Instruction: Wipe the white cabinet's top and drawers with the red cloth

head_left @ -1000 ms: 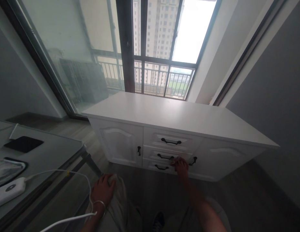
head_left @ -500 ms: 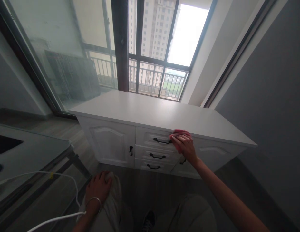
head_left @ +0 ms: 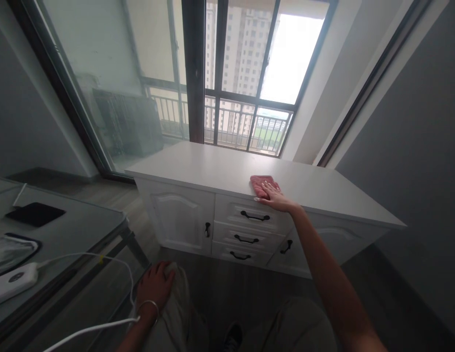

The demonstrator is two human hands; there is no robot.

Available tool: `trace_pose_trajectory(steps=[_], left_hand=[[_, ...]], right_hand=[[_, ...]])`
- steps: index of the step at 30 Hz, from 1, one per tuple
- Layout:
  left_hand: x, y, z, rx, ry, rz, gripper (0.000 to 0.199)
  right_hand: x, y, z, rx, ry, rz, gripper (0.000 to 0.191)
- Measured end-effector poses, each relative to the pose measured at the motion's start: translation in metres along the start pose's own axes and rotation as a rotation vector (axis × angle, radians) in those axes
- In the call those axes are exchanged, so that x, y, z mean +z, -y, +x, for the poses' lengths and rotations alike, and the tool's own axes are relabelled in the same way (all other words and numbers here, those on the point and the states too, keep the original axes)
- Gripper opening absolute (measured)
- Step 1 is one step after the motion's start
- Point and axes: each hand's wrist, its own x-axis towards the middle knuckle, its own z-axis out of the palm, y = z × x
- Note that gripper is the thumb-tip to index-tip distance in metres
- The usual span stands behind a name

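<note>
A folded pink cloth lies on the white cabinet's top, close to its front edge. My right hand rests on the cloth with its fingers spread, pressing it flat against the surface. Below it are the cabinet's drawers, with black handles. My left hand, with a bracelet at the wrist, lies over my knee with its fingers apart and holds nothing.
At the left stands a glass-topped table with a black pad, a white device and a white cable. Behind the cabinet is a dark-framed glass door; a grey wall rises at the right.
My right hand has gone from the cabinet's front edge, near the top drawer handle, up onto the top with the pink cloth. The view has turned slightly left. My left hand stays on the knee.
</note>
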Motion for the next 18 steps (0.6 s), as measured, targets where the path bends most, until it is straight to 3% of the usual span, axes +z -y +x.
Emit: trace_pose_trajectory(steps=[2, 5, 12, 18], left_hand=[[-0.002, 0.002, -0.001, -0.009, -0.003, -0.017, 0.048], [-0.005, -0.002, -0.002, -0.022, 0.000, -0.018, 0.047], [-0.004, -0.022, -0.002, 0.045, 0.023, 0.027, 0.052], [-0.001, -0.036, -0.007, 0.083, 0.014, 0.059, 0.052]], right_hand=[[0.009, 0.003, -0.002, 0.029, 0.056, -0.044, 0.105], [0.016, 0.014, -0.004, 0.084, -0.014, -0.107, 0.117], [0.027, 0.041, 0.001, 0.215, -0.121, -0.122, 0.109], [0.016, 0.045, 0.017, 0.301, -0.003, -0.064, 0.133]])
